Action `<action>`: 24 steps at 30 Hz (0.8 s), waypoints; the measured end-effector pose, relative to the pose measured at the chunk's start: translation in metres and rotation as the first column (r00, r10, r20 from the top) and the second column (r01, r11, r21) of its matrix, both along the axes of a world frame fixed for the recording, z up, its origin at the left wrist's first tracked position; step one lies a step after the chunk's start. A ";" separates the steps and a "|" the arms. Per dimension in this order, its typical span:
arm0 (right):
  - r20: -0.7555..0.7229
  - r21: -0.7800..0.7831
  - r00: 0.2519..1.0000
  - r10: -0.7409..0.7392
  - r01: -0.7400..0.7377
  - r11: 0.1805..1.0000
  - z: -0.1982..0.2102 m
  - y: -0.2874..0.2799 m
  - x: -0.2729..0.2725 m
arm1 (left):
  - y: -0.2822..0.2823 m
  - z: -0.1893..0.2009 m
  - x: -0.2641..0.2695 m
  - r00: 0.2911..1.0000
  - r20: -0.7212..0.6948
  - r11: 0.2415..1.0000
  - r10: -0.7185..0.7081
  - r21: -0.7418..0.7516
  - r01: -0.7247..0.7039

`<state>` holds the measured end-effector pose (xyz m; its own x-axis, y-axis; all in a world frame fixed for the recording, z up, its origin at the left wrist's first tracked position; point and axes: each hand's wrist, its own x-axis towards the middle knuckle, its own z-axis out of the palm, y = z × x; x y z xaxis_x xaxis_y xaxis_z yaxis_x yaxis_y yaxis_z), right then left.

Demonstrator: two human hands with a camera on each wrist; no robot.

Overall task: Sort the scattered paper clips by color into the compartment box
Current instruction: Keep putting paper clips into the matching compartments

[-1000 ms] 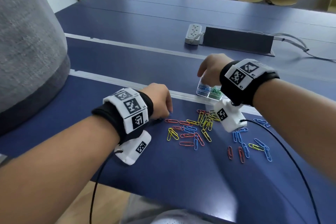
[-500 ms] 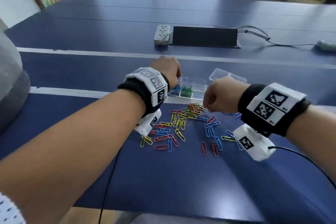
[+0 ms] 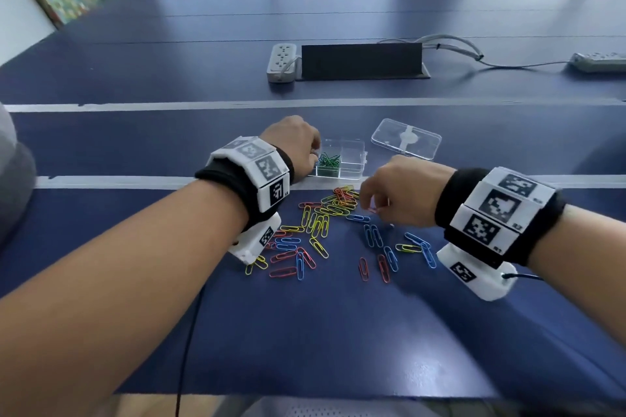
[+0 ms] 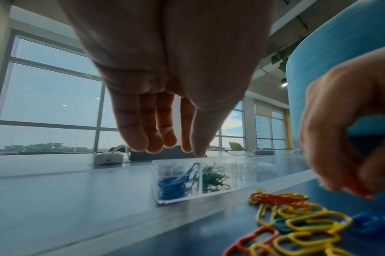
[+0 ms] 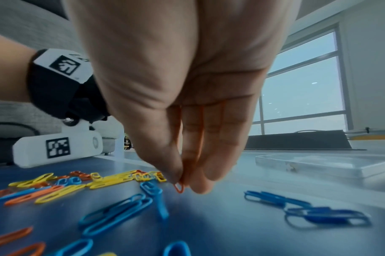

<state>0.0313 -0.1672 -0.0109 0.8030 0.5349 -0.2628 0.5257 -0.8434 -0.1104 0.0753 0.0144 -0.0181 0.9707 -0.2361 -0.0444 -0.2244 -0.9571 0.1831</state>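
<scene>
A clear compartment box (image 3: pixel 352 149) stands behind the scattered paper clips (image 3: pixel 318 223), which are red, yellow and blue. In the left wrist view the box (image 4: pixel 241 173) holds blue clips (image 4: pixel 176 183) in one compartment and green clips (image 4: pixel 213 178) in the one beside it. My left hand (image 3: pixel 313 159) hovers over the box's left end; its fingers (image 4: pixel 143 138) hang straight and hold nothing. My right hand (image 3: pixel 371 205) is low over the pile and pinches a red clip (image 5: pixel 179 188) between thumb and fingers. More red wire shows along the fingers.
The box's clear lid (image 3: pixel 406 139) lies just right of and behind the box. A white power strip (image 3: pixel 283 63) and a black cable flap (image 3: pixel 362 61) sit farther back. A grey rounded object (image 3: pixel 13 186) is at the left edge. Chairs line the far side.
My left hand went from the clips up to the box. My right hand came from the box down to the pile and now pinches a red clip. The head view shifted left.
</scene>
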 end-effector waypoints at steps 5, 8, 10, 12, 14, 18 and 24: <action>-0.037 0.067 0.998 -0.048 0.051 0.996 0.002 -0.007 0.002 | 0.008 0.012 -0.032 0.988 -0.064 0.989 -0.142 -0.061 0.138; -0.010 0.087 0.996 -0.088 0.088 0.992 0.000 -0.009 0.002 | 0.020 0.011 -0.052 0.953 -0.249 0.984 -0.174 -0.011 0.177; 0.000 0.083 0.996 -0.094 0.093 0.992 0.000 -0.008 -0.002 | 0.027 0.006 -0.061 0.938 -0.312 0.984 -0.151 0.043 0.173; -0.053 0.039 0.994 -0.095 0.097 0.995 -0.001 -0.003 -0.008 | 0.031 0.003 -0.068 0.933 -0.339 0.986 -0.122 0.065 0.153; -0.091 0.004 0.990 -0.106 0.107 0.994 -0.002 0.002 -0.014 | 0.032 0.001 -0.072 0.934 -0.341 0.989 -0.109 0.059 0.137; -0.079 -0.003 0.988 -0.129 0.129 0.992 -0.002 0.002 -0.015 | 0.032 0.003 -0.077 0.942 -0.311 0.984 -0.128 0.075 0.159; -0.081 0.087 0.978 -0.193 0.200 0.976 0.004 0.005 -0.017 | 0.036 0.001 -0.081 0.953 -0.260 0.977 -0.153 0.104 0.186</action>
<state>0.0139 -0.1622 -0.0071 0.8759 0.3935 -0.2791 0.3384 -0.9135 -0.2259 -0.0059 0.0500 -0.0169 0.8709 -0.3731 -0.3198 -0.3480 -0.9278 0.1346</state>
